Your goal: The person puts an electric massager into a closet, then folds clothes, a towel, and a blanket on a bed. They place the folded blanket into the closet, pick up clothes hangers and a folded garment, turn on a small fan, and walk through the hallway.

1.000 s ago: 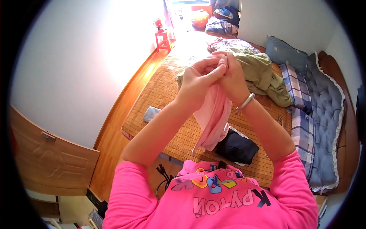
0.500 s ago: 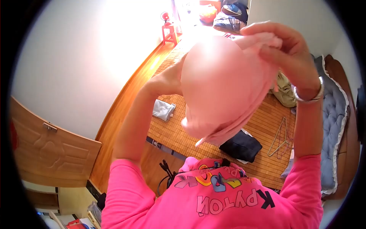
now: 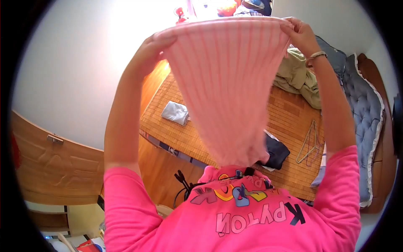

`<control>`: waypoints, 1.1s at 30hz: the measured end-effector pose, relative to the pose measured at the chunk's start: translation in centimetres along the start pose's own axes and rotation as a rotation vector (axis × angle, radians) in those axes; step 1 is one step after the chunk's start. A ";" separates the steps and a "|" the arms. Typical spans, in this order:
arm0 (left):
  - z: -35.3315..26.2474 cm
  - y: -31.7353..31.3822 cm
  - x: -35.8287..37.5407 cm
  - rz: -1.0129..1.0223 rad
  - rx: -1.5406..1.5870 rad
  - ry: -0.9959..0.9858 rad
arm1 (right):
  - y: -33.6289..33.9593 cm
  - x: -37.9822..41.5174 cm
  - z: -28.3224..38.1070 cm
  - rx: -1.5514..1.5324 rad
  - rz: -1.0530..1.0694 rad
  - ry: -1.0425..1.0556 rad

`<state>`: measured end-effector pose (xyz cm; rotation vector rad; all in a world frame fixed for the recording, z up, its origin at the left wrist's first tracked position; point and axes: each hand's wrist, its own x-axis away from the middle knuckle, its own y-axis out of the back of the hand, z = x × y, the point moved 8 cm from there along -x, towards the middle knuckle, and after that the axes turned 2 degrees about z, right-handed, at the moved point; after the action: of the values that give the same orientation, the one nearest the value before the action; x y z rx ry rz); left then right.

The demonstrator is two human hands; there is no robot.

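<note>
Pink striped cloth [image 3: 226, 80]: since the earlier head view, gone from a bulging bundle to a hanging sheet; top edge now drawn taut across upper centre of frame, stripes exposed, lower end narrowing toward the shirt [image 3: 260, 218].
Left hand [image 3: 152, 52]: moved into plain sight, upper left; thumb over the cloth's corner, other fingers mostly hidden, grip closed.
Right hand [image 3: 303, 35]: upper right; thumb and fingers pinching the opposite corner.
Woven mat [image 3: 289, 109]: below, bearing grey folded cloth [image 3: 175, 113], centre left; dark folded garment [image 3: 277, 153], lower right of centre.

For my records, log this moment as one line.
left hand: grips pink striped cloth, top edge | right hand: grips same edge, other end | cloth: spread, hanging | light grey cloth: on brown mat
</note>
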<state>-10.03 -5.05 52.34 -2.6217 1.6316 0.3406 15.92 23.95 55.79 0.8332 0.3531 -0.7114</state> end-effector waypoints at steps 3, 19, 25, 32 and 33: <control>1.6 -1.1 -3.4 -0.217 0.023 0.088 | -1.3 -0.9 -5.8 0.069 -0.031 -0.176; 1.0 4.1 14.0 -0.233 -0.285 -0.097 | -5.8 13.6 3.4 -0.279 0.041 -0.164; 23.2 -4.6 25.8 0.187 -0.904 0.202 | -20.4 35.9 -6.2 -0.200 0.538 -0.468; 43.0 -8.9 37.6 0.327 -0.796 0.566 | -30.5 55.5 -14.9 -0.328 0.670 -0.980; 44.3 -8.9 38.8 0.324 -0.795 0.612 | -30.8 55.6 -15.1 -0.303 0.693 -0.993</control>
<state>7.00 -28.89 0.50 -3.2245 2.5723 0.2362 34.20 -2.76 -1.00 0.2027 -0.6867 -0.3286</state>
